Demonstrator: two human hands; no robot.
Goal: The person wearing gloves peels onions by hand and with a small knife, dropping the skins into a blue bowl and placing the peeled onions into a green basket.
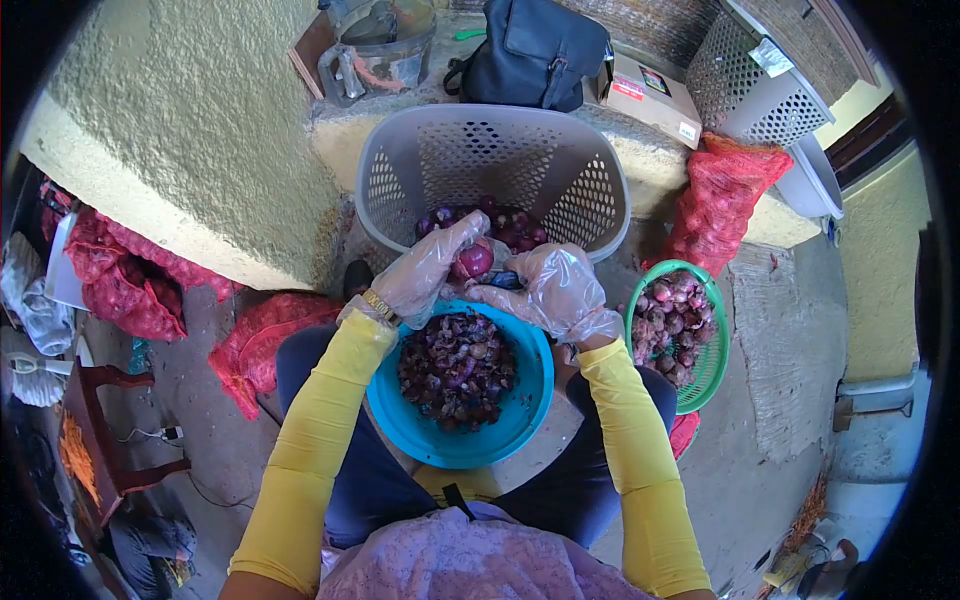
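Observation:
My left hand (425,270), in a clear plastic glove, holds a red onion (473,260) above the far rim of the blue basin (540,375). Close at its right, my right hand (555,290), gloved too, is closed round a small dark object (505,280) that I cannot make out clearly. Onion skins and trimmings (457,370) lie in the basin between my knees. Beyond my hands stands a grey perforated basket (490,150) with several peeled purple onions (515,228) at its bottom.
At the right a green basket (715,365) holds unpeeled onions, near a red mesh sack (722,205). More red sacks (270,345) lie at the left beside the wall. A black bag (545,55) and a cardboard box (650,100) sit on the ledge ahead.

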